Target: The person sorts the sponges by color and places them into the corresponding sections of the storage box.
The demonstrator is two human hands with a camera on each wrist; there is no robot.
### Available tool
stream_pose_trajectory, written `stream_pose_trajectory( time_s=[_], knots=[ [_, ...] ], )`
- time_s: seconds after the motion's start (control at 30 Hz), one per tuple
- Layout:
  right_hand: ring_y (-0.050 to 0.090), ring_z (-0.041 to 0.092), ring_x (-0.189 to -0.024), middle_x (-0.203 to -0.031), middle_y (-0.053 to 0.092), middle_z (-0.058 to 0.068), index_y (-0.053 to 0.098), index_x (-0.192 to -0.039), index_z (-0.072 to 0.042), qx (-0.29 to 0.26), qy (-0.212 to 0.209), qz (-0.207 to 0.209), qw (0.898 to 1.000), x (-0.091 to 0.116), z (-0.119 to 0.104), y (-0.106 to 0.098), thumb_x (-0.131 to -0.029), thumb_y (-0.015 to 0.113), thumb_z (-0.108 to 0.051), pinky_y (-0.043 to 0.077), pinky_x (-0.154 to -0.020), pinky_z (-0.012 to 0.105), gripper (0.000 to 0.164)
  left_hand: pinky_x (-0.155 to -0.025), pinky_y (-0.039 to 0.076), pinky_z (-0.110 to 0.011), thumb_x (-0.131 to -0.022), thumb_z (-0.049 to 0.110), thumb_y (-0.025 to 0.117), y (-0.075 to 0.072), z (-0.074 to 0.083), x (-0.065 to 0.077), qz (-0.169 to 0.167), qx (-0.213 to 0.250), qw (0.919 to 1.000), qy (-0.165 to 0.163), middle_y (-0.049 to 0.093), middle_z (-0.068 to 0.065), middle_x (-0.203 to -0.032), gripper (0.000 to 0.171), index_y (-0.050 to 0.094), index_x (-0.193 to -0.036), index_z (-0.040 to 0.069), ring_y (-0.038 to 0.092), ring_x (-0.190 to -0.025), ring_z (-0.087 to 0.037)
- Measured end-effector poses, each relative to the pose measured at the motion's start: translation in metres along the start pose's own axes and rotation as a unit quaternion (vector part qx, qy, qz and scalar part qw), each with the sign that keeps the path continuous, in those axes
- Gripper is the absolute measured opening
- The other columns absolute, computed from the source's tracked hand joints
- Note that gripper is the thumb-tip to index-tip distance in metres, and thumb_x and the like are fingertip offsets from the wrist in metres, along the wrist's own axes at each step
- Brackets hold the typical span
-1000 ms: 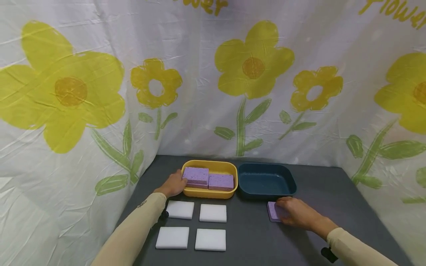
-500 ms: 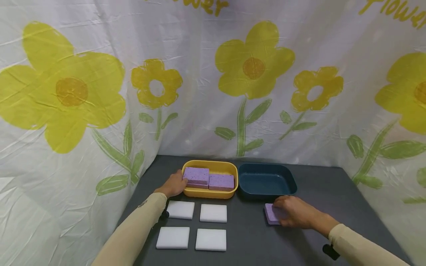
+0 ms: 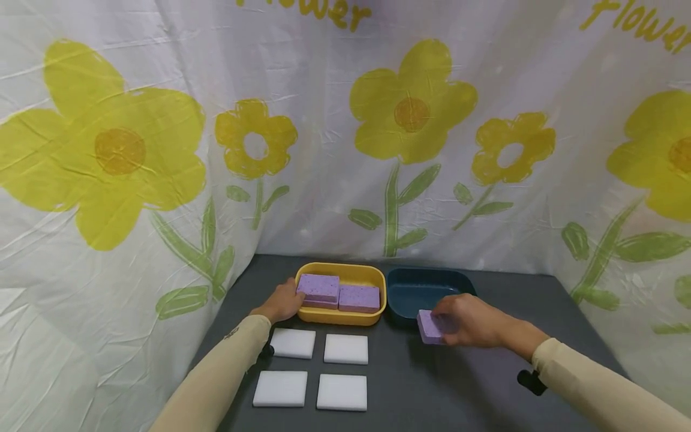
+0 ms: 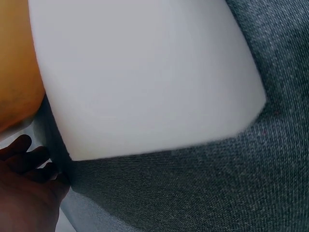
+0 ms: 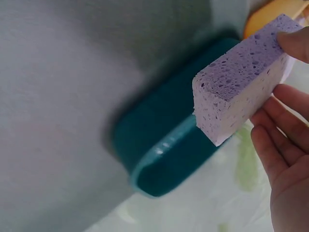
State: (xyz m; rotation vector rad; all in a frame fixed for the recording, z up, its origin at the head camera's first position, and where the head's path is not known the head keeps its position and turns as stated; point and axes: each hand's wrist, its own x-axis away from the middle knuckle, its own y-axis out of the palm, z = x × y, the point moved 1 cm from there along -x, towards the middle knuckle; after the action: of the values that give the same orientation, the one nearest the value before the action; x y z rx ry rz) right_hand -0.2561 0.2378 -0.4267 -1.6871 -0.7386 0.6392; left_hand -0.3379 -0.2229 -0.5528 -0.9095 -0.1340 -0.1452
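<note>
My right hand (image 3: 475, 321) pinches a purple sponge (image 3: 427, 327), thumb on one face and fingers on the other. That sponge is raised off the table, overlapping the front right of the dark blue tub (image 3: 396, 312) in the head view. In the right wrist view the sponge (image 5: 241, 72) is tilted, its pores plain. My left hand (image 3: 282, 301) holds the left end of the yellow tub (image 3: 340, 317), thumb at the rim; its fingers (image 4: 29, 159) are only partly seen in the left wrist view. Inside that tub lie purple sponges (image 3: 358, 298), two stacked on the left.
Several white sponges (image 3: 341, 391) lie in two rows on the dark grey table (image 3: 410, 396), in front of the yellow tub. The two tubs stand side by side at the back. Behind them hangs a white curtain (image 3: 324, 204) with yellow flowers.
My right hand has lifted the purple sponge off the table and shifted it left and up in view, toward the blue tub. The left hand keeps its place at the yellow tub.
</note>
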Motion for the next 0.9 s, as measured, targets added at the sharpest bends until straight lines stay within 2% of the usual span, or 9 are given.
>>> stream_pose_trajectory(
  time_s=[0.3,0.6,0.9],
  knots=[
    [0.072,0.021,-0.108,-0.124,0.077,0.006,0.077,-0.126,-0.008,0.009,-0.017,-0.004,1.0,-0.041,-0.008,-0.016,-0.092,0.086,-0.027,0.061,-0.093,0.046,0.04,-0.117,0.047,-0.062,-0.112,0.026,0.047,-0.001,0.0,0.001,-0.001,-0.001,1.0,0.007,0.059,-0.029,-0.146,0.061,0.035,-0.158,-0.013,0.063,-0.125,-0.035],
    [0.071,0.02,-0.104,-0.12,0.078,0.005,0.079,-0.124,-0.007,0.023,-0.023,0.008,0.999,-0.084,-0.018,-0.02,-0.09,0.087,-0.025,0.062,-0.092,0.043,0.039,-0.116,0.048,-0.061,-0.112,0.025,0.047,-0.003,0.003,0.003,0.004,-0.001,1.0,0.006,0.061,-0.028,-0.141,0.059,0.038,-0.156,-0.013,0.062,-0.124,-0.035],
    [0.073,0.022,-0.104,-0.117,0.078,0.007,0.08,-0.123,-0.005,0.032,-0.029,0.009,0.999,-0.121,-0.023,-0.014,-0.09,0.088,-0.025,0.062,-0.093,0.043,0.04,-0.114,0.05,-0.061,-0.112,0.026,0.048,-0.001,-0.001,0.001,0.007,-0.002,0.9999,0.012,0.063,-0.027,-0.138,0.058,0.041,-0.154,-0.013,0.065,-0.121,-0.034]
  ],
)
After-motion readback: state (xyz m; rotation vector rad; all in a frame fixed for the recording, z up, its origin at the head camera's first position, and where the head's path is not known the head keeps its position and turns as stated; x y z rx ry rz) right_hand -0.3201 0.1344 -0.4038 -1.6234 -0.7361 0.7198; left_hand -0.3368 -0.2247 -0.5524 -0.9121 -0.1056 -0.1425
